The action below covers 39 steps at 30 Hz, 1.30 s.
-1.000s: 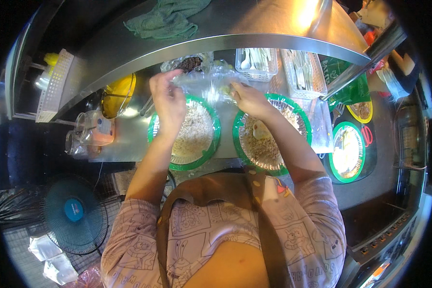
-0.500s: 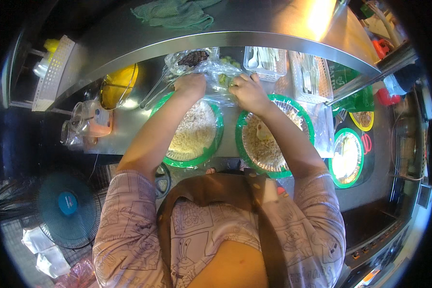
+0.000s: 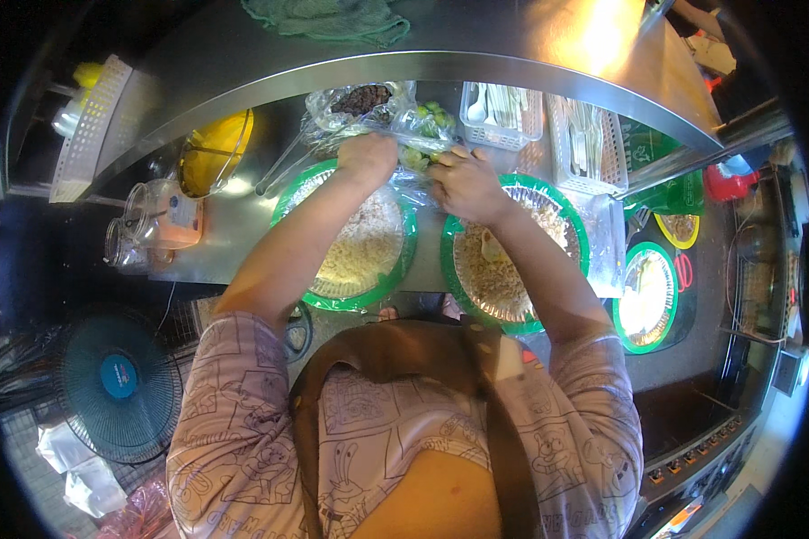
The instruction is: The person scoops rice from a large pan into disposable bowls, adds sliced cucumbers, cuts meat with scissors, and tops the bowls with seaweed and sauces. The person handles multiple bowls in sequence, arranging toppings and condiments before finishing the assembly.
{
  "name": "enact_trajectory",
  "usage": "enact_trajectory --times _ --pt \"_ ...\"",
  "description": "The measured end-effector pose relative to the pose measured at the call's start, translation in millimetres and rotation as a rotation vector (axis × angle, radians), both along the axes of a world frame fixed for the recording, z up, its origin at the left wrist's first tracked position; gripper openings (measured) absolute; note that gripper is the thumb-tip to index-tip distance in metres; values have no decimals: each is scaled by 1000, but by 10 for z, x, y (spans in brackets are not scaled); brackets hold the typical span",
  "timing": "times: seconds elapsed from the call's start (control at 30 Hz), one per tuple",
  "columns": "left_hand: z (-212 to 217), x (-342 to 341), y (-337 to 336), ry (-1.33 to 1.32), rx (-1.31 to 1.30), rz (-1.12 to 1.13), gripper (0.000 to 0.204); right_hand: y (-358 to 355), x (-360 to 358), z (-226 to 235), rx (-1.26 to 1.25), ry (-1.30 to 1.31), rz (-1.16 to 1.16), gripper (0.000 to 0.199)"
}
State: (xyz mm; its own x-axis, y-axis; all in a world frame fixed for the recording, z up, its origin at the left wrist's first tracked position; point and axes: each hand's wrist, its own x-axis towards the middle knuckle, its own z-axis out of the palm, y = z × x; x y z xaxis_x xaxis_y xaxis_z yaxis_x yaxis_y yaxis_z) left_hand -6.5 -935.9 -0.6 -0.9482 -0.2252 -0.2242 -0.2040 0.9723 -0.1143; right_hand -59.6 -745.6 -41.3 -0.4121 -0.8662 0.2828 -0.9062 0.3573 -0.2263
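Both my hands are closed on clear plastic (image 3: 411,190), which looks like a bag or wrap, at the back of the metal counter. My left hand (image 3: 368,160) pinches its left side and my right hand (image 3: 470,184) its right side; the fingertips are partly hidden. Green vegetable pieces (image 3: 433,117) show behind and between my hands. Beyond my left hand lies dark, crumbly food (image 3: 364,99) in clear plastic. Below my forearms stand two green-rimmed plates under clear film: the left plate (image 3: 410,251) holds pale, rice-like food, the right plate (image 3: 451,256) browner grains with a spoon.
A raised metal shelf (image 3: 422,67) crosses above the counter. White baskets of plastic cutlery (image 3: 503,135) stand at back right, metal tongs (image 3: 279,166) at left. Jars (image 3: 171,220) and a yellow bowl (image 3: 216,153) are further left. A fan (image 3: 117,386) stands lower left.
My hands keep hold of the plastic and have drawn slightly closer to the body on the right side. More of the green pieces now shows beyond them. The view has shifted a little.
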Motion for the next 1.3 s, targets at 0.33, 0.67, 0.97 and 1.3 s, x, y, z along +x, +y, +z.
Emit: enact_trajectory --times 0.33,0.67,0.97,1.3 --pt "-181 -147 69 162 196 89 20 -192 -18 -80 -78 -41 -87 21" --pt "-223 -115 -126 286 261 32 24 -499 -126 -136 -104 -115 -344 30" --pt "-41 119 -442 178 1303 121 25 -465 -156 -24 -366 -764 -246 29" --pt "364 728 -546 191 1480 268 23 -240 215 556 -439 -1023 -266 22"
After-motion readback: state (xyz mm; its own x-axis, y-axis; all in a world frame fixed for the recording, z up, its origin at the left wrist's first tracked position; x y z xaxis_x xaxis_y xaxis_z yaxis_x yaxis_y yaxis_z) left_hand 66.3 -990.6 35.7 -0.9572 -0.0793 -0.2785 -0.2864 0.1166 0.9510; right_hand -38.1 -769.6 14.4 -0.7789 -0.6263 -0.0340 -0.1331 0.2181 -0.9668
